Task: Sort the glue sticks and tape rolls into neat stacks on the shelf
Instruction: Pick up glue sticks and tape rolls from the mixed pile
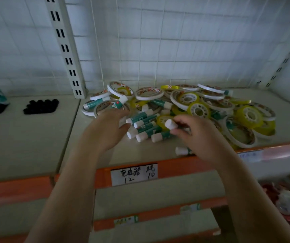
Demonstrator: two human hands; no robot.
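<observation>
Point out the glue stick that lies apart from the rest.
The lone glue stick near the shelf's front edge, partly hidden under the right hand. The others lie bunched in the row of glue sticks or among the tape rolls.

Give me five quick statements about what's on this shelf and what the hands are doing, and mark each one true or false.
1. The right hand pinches a glue stick by its white-capped end. True.
2. The tape rolls stand in neat stacks. False: they lie in a loose, overlapping pile.
3. Several glue sticks lie side by side between the two hands. True.
4. The left hand grips a yellow tape roll. False: it holds nothing, its fingers reaching towards the sticks.
5. The handwritten label hangs on the back wall. False: it sits on the shelf's orange front edge.
</observation>
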